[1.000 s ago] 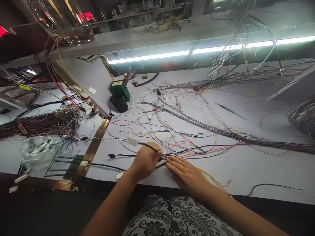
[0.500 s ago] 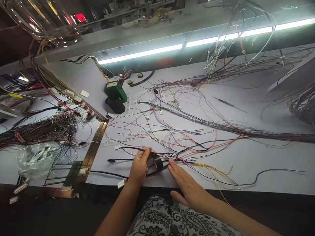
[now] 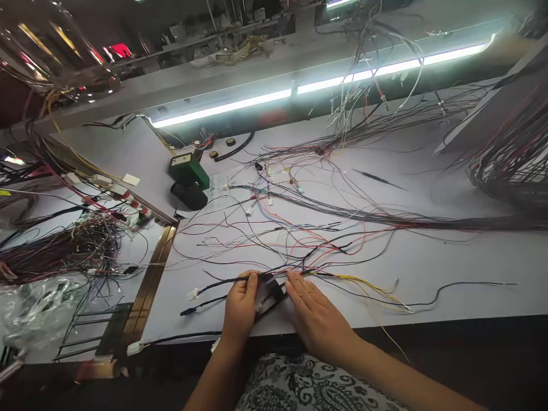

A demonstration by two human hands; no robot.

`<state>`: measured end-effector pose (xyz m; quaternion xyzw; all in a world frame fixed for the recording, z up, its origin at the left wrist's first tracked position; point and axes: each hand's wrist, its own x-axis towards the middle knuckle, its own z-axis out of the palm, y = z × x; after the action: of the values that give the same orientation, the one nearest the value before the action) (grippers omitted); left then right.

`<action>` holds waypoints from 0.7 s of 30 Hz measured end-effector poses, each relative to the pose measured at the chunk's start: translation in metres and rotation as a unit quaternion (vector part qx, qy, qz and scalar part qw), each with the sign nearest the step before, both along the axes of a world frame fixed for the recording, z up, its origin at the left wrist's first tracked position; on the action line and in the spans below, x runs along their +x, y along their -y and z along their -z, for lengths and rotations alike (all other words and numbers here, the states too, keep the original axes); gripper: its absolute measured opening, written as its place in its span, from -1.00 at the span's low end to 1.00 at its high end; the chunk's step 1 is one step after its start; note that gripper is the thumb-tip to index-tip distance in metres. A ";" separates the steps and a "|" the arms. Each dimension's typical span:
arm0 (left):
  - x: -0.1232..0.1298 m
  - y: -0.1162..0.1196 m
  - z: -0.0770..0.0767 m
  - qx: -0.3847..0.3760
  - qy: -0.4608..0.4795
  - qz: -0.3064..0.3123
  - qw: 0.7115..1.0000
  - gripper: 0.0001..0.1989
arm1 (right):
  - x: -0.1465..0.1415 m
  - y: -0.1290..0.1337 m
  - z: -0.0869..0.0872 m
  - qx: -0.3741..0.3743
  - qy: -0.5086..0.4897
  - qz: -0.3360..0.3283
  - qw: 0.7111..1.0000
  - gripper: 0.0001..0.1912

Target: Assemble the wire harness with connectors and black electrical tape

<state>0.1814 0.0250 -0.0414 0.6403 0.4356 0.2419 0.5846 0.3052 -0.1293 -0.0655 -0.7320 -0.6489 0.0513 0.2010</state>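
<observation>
Left hand (image 3: 240, 307): gripping the black tape roll (image 3: 269, 294) near the tabletop (image 3: 449, 268) front edge.
Right hand (image 3: 314, 315): lying flat and open, fingertips touching the roll.
Open room: bare surface stretching right, past the yellow wires (image 3: 368, 285).

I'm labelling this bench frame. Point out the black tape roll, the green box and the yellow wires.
black tape roll (image 3: 270, 290), head view, upper rim.
green box (image 3: 189, 169), head view, top face.
yellow wires (image 3: 363, 281), head view, mid-run.

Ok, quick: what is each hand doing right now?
Left hand: closed on the black tape roll.
Right hand: open, flat on the wires.
</observation>
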 end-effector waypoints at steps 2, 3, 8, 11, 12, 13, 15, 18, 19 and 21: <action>-0.001 -0.002 0.006 -0.019 0.015 -0.007 1.000 -0.65 | -0.011 -0.005 0.001 0.030 -0.007 0.009 0.999 -0.19; -0.001 -0.002 0.008 -0.029 0.018 -0.010 0.999 -0.65 | -0.014 -0.009 0.002 0.033 -0.012 0.014 0.999 -0.14; 0.002 -0.005 0.010 -0.055 0.016 -0.025 0.998 -0.65 | -0.018 -0.026 0.000 -0.034 -0.054 0.041 0.997 -0.11; 0.003 -0.005 0.009 -0.050 0.010 -0.020 0.999 -0.62 | -0.018 -0.027 -0.003 -0.068 -0.080 0.042 0.994 -0.13; 0.003 -0.005 0.009 -0.047 0.009 -0.017 0.999 -0.61 | -0.018 -0.026 -0.003 -0.073 -0.084 0.042 0.993 -0.12; 0.003 -0.005 0.009 -0.046 0.008 -0.015 0.999 -0.61 | -0.018 -0.026 -0.004 -0.074 -0.087 0.042 0.993 -0.11; 0.002 -0.004 0.009 -0.047 0.006 -0.012 0.999 -0.62 | -0.019 -0.025 -0.004 -0.073 -0.085 0.045 0.993 -0.11; 0.002 -0.003 0.009 -0.051 0.009 -0.013 0.999 -0.64 | -0.018 -0.025 -0.004 -0.077 -0.080 0.048 0.993 -0.11; 0.002 -0.003 0.009 -0.057 0.015 -0.014 0.998 -0.64 | -0.018 -0.026 -0.004 -0.080 -0.079 0.048 0.993 -0.11; 0.003 -0.002 0.008 -0.085 0.029 -0.014 0.996 -0.63 | -0.017 -0.026 -0.004 -0.081 -0.076 0.046 0.993 -0.11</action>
<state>0.1840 0.0272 -0.0496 0.5745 0.4464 0.2307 0.6461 0.2879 -0.1035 -0.0613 -0.7691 -0.5907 0.1502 0.1922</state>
